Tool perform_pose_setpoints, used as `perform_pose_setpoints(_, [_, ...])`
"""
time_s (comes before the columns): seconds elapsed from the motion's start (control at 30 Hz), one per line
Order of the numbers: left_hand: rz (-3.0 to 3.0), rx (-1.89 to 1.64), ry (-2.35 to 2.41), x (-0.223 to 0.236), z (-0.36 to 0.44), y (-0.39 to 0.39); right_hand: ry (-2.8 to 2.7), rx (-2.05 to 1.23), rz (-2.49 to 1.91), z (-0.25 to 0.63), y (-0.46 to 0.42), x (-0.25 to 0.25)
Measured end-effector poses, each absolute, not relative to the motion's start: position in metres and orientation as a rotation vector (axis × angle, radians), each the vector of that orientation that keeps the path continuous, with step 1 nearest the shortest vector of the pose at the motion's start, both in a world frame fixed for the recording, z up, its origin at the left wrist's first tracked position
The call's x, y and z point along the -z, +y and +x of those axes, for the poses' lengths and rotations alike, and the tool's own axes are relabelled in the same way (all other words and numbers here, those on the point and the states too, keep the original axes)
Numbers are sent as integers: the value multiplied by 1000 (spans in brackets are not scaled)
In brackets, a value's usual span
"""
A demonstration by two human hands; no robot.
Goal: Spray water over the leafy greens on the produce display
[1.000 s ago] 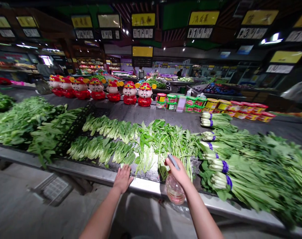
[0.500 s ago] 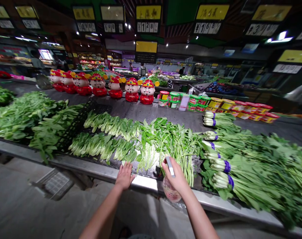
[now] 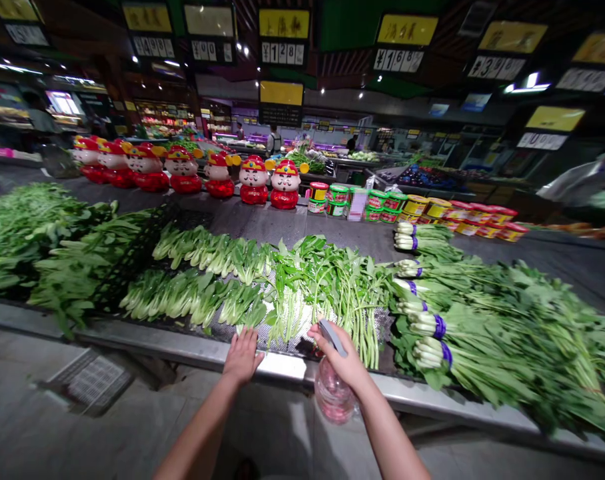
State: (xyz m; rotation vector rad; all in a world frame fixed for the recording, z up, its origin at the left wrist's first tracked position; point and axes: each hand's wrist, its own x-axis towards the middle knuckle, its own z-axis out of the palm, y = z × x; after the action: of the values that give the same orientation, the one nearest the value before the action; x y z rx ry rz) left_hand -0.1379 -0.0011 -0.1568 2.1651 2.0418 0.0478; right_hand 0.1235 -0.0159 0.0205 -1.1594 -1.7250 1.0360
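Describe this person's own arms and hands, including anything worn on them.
The left hand and right hand are both bare, with no gloves. The left forearm and right forearm are slender and uncovered as far as the picture's lower edge, with no sleeve in sight. No watch, bracelet or marking shows; nail details are too small to tell.
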Motion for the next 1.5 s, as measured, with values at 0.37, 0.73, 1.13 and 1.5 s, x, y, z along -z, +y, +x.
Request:
perform_pose_setpoints(0.37, [2148, -63, 2032, 149, -134, -5, -1838, -909, -1378, 127, -18, -7])
perform_pose_setpoints(0.73, [2209, -133, 2049, 167, -138, -2, -1949, -838, -1435, 135, -17, 1])
perform_pose_setpoints(1.13, [2199, -160, 2037, 167, -138, -3, -1966, -993, -1333, 123, -24, 7])
perform_pose_setpoints(1.5, [2182, -203, 2053, 166, -136, -4, -2024, -915, -1515, 118, -29, 22])
